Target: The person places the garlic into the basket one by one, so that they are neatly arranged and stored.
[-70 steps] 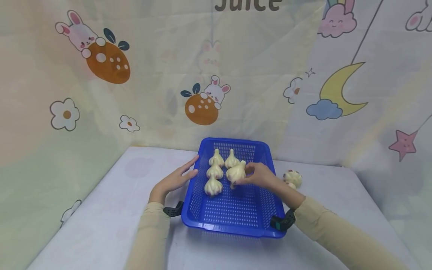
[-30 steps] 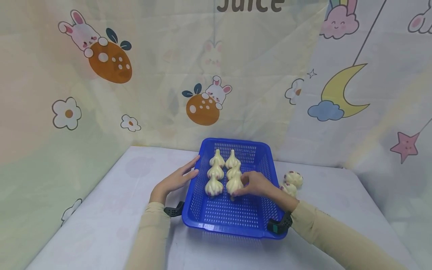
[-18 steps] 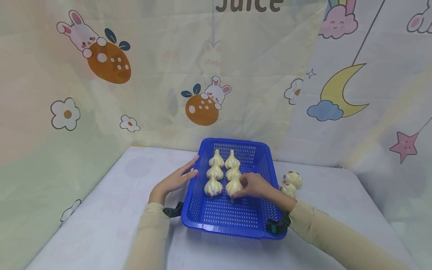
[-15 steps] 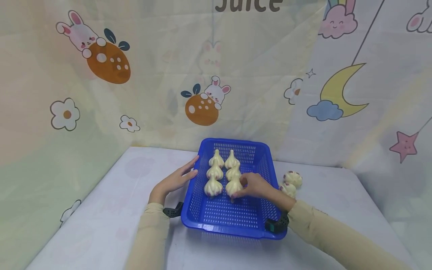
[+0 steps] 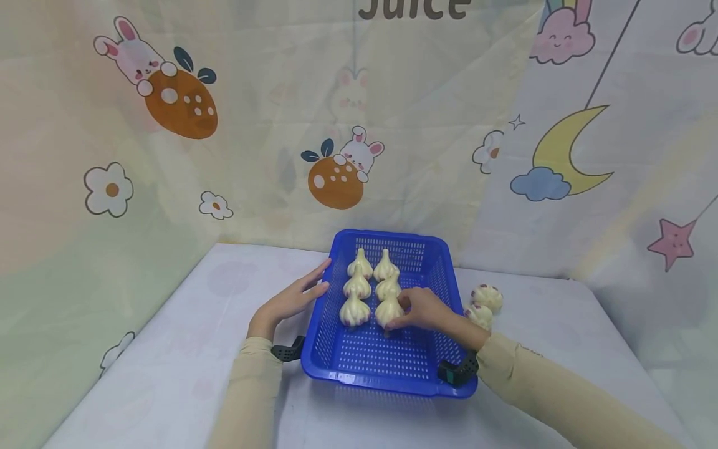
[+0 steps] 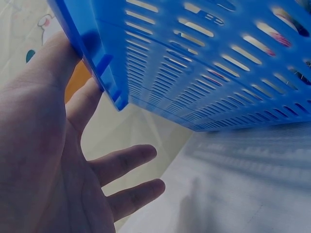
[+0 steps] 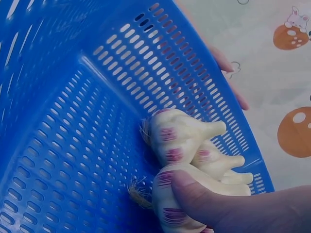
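A blue plastic basket (image 5: 387, 383) with slotted walls holds several garlic bulbs in two columns, stems pointing to the far end. My right hand (image 5: 424, 308) pinches the nearest bulb of the right column, a garlic bulb (image 5: 387, 312) standing on the basket floor. The right wrist view has the thumb (image 7: 197, 194) pressed on this purple-streaked bulb, its roots toward the floor. Level with it in the left column stands another garlic bulb (image 5: 355, 312). My left hand (image 5: 288, 300) touches the basket's left rim, two other fingers extended free below it in the left wrist view.
Outside the basket's right wall, two loose garlic bulbs (image 5: 487, 297) lie on the white table (image 5: 555, 324), one partly behind the rim. A curtain printed with cartoon rabbits (image 5: 359, 153) hangs behind the table and at its sides.
My right hand has brought its garlic bulb from above the right column down and toward me, onto the basket floor at that column's near end. The left hand stays at the rim.
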{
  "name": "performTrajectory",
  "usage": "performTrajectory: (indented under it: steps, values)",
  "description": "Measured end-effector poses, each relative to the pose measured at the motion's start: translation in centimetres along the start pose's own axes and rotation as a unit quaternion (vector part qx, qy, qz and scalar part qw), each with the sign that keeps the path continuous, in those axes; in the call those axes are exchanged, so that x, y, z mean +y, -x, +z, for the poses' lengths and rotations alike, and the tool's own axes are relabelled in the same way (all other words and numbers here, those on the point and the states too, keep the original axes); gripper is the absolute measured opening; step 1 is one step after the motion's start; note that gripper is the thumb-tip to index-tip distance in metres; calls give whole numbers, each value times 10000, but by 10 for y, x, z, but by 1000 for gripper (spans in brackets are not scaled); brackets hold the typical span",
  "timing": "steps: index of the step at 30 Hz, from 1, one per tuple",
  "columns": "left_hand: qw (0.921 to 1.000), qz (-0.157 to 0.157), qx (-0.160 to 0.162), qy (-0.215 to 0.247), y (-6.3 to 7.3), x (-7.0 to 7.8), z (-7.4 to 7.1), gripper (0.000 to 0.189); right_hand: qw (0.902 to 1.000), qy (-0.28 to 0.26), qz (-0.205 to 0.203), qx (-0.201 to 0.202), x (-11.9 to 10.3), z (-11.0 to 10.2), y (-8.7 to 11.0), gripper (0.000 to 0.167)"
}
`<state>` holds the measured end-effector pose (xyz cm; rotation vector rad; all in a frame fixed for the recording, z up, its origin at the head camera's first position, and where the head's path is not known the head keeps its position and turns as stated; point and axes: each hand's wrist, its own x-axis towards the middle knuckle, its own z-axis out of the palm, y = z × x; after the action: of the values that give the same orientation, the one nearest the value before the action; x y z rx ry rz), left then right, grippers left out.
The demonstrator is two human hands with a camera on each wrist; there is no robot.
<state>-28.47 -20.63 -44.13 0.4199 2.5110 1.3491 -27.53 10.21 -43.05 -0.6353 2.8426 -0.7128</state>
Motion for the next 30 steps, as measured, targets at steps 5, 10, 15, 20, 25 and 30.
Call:
performTrajectory:
  steps: [5, 10, 15, 20, 25, 30]
  values:
    - [10000, 53, 3, 10, 0, -1, 0, 59, 10000, -24, -5, -42, 0, 0, 0, 35]
    - [9999, 91, -12, 49, -1, -2, 1, 59, 9999, 7, 103, -40, 0, -1, 0, 37]
    - [9999, 129, -6, 91, -2, -4, 0, 59, 9997, -20, 234, -13, 0, -1, 0, 46]
    - [9999, 119, -19, 79, -4, -5, 0, 59, 9996, -72, 255, -20, -1, -1, 0, 44]
    - [9999, 96, -8, 55, -5, -5, 1, 58, 9996, -70, 259, -13, -3, -2, 0, 42]
    - [9999, 120, 15, 90, -5, -6, 2, 57, 9996, 36, 289, -12, -5, -3, 2, 44]
